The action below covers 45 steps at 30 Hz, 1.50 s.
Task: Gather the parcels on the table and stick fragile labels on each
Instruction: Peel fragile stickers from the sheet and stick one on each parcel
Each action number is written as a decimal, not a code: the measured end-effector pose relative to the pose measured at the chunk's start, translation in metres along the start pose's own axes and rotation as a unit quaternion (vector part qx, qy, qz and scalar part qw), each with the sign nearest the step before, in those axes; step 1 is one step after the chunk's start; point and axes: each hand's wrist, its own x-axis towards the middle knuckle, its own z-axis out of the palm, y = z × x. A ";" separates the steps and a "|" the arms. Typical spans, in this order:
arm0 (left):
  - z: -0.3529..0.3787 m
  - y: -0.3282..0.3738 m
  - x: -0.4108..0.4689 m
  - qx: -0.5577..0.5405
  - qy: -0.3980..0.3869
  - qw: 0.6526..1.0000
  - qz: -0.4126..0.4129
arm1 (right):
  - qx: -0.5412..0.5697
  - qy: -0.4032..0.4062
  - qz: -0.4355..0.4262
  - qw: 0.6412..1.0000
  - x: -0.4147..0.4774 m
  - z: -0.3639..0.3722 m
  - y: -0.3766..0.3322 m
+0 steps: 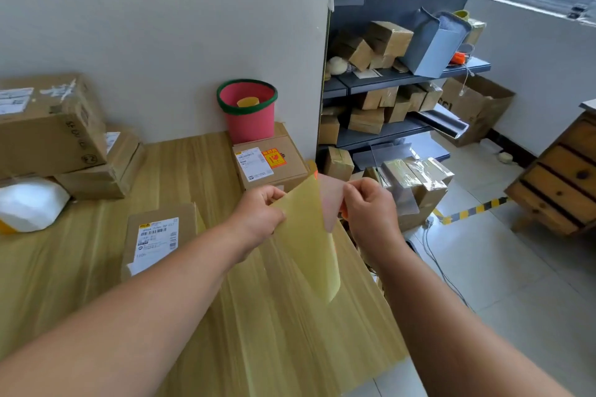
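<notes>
Head view: left hand [258,213] pinches the yellow backing sheet [309,235]; right hand [367,206] pinches a half-peeled fragile label [332,200]; 1 unlabelled parcel [158,238] lies on the counter [258,316] left of both grips; the label may curl and stick to itself.

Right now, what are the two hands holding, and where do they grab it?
The left hand pinches the yellow backing sheet at its upper left edge. The right hand pinches the label peeling off it, at the right edge.
</notes>
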 end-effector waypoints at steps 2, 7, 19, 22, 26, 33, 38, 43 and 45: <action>-0.001 -0.015 0.005 -0.008 0.034 0.998 -0.043 | -0.002 0.006 -0.002 1.000 0.007 0.000 0.005; -0.003 -0.069 0.007 -0.034 0.122 0.973 -0.193 | -0.042 0.004 -0.006 0.999 0.012 0.006 0.024; -0.015 -0.131 -0.021 0.136 0.002 0.950 -0.282 | -0.160 -0.102 -0.003 0.982 -0.034 0.064 0.062; -0.027 -0.118 -0.024 0.205 0.007 0.955 -0.213 | -0.178 -0.126 -0.027 0.975 -0.043 0.077 0.052; -0.062 -0.100 -0.026 -0.060 0.070 0.974 -0.208 | -0.138 -0.131 -0.076 0.979 -0.056 0.105 0.041; -0.137 -0.101 -0.032 -0.232 0.075 0.928 -0.281 | -0.094 -0.202 -0.148 0.964 -0.084 0.152 0.024; -0.167 -0.109 -0.043 -0.193 0.072 0.943 -0.262 | -0.086 -0.238 -0.184 0.950 -0.099 0.180 0.015; -0.193 -0.120 -0.048 -0.156 0.081 0.951 -0.255 | -0.090 -0.245 -0.229 0.938 -0.107 0.202 0.010; -0.201 -0.120 -0.049 -0.154 0.076 0.953 -0.250 | -0.094 -0.246 -0.243 0.934 -0.110 0.210 0.007</action>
